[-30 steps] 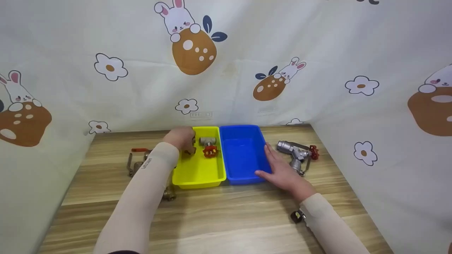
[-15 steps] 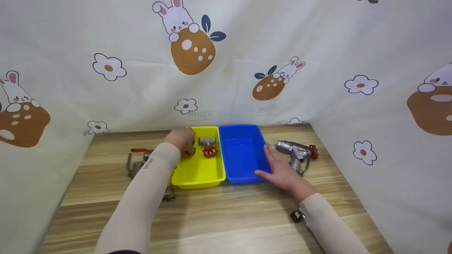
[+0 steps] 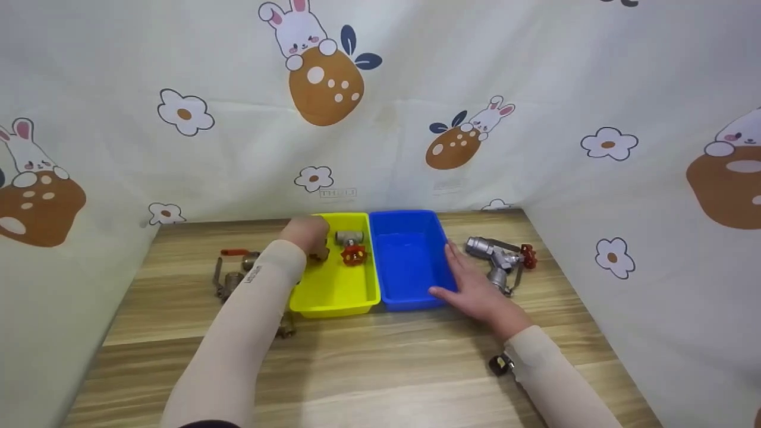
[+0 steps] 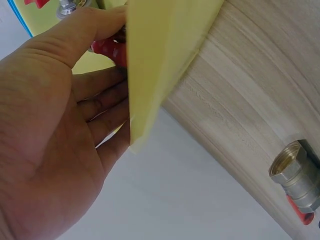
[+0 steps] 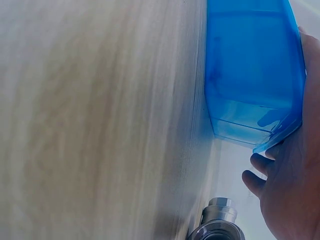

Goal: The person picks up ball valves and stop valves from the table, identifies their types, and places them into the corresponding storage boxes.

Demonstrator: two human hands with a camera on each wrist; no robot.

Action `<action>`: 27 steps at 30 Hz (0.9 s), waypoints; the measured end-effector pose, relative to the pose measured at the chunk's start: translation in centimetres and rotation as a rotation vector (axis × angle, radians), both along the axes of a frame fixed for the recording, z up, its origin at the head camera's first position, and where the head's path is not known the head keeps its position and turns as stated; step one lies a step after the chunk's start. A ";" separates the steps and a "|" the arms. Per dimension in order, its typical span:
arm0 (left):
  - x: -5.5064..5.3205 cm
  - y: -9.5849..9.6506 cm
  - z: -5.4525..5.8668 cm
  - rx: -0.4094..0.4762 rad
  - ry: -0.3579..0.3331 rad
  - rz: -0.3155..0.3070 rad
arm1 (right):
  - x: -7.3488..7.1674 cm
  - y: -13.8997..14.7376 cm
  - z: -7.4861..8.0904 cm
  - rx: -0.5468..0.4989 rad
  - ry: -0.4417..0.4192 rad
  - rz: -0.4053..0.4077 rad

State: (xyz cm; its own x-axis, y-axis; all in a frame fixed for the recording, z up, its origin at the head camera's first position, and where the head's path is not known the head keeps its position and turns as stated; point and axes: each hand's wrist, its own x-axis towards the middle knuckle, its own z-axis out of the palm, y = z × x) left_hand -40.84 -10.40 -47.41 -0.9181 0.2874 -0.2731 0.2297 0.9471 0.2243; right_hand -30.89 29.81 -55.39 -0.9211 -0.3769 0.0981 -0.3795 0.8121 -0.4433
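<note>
My left hand [image 3: 306,233] reaches over the left rim of the yellow bin [image 3: 336,291], at its back corner. In the left wrist view its thumb and fingers close round a valve with a red part [image 4: 111,50], mostly hidden by the hand and bin wall. A second valve, with a red handwheel [image 3: 354,255], lies beside it in the yellow bin. Against it stands the blue bin [image 3: 410,267], with bare floor showing. My right hand [image 3: 475,291] rests along the blue bin's right wall, fingers stretched out and thumb at the rim.
Brass ball valves [image 3: 233,282], one with a red lever [image 3: 235,252], lie left of the yellow bin. Another brass valve [image 3: 286,327] is partly behind the left sleeve. Silver valves [image 3: 499,258] lie right of the blue bin. A small black-ended fitting [image 3: 499,365] sits by the right sleeve.
My left hand and forearm have shifted slightly to the right over the yellow bin's back corner. The right hand and both bins stay in place.
</note>
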 end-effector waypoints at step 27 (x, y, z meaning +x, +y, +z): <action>-0.2 0.4 0.0 -0.099 0.061 -0.070 | 0.2 0.0 0.4 -0.002 -0.024 -0.002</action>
